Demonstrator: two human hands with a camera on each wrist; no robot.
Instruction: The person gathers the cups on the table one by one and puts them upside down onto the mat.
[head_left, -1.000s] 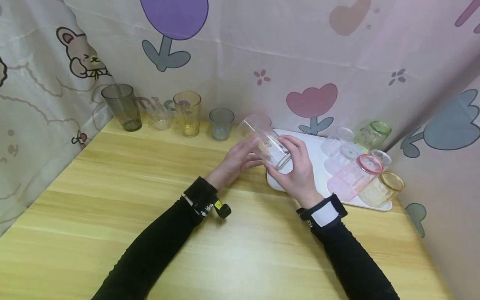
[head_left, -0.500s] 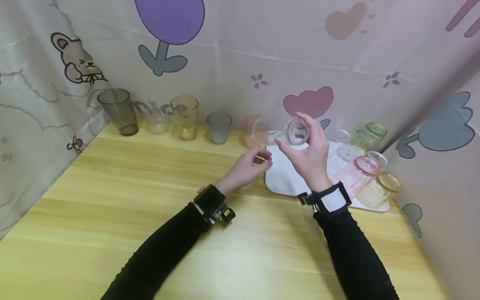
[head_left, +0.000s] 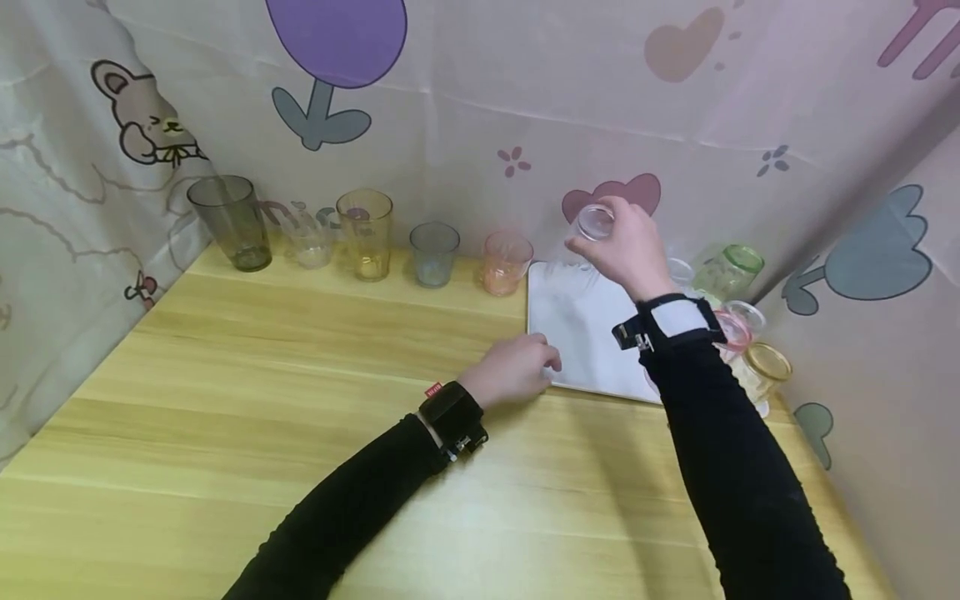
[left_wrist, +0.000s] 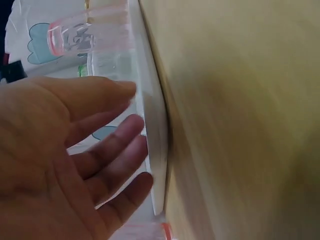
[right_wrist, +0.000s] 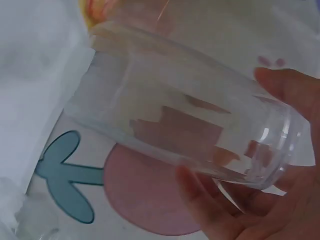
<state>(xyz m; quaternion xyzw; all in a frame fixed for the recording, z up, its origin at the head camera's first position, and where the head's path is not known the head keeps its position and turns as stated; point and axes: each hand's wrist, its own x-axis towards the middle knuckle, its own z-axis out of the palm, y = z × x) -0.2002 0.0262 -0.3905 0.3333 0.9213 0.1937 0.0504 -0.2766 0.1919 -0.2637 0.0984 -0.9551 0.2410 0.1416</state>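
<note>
My right hand [head_left: 633,250] grips a clear glass [head_left: 595,223] near its base, thumb on one side and fingers on the other. The glass is upside down, with its base facing up, at the back of the white tray [head_left: 592,358]. In the right wrist view its clear wall [right_wrist: 170,105] runs down from the fingers; whether its rim touches the tray, I cannot tell. My left hand [head_left: 517,368] holds nothing. Its loosely bent fingers are at the tray's front left edge, and the left wrist view has the fingertips close beside the tray rim [left_wrist: 154,135].
Upside-down glasses fill the tray's right side, among them a green one [head_left: 731,271] and a yellow one [head_left: 765,371]. Upright along the back stand a grey glass [head_left: 238,221], a yellow glass [head_left: 367,233], a blue-grey glass [head_left: 433,254] and a pink glass [head_left: 506,265]. A patterned curtain [head_left: 450,100] hangs behind.
A second ago both hands were at the tilted glass. The left hand has let go and moved down to the tray's front edge. The right hand has turned the glass over and carried it over the tray.
</note>
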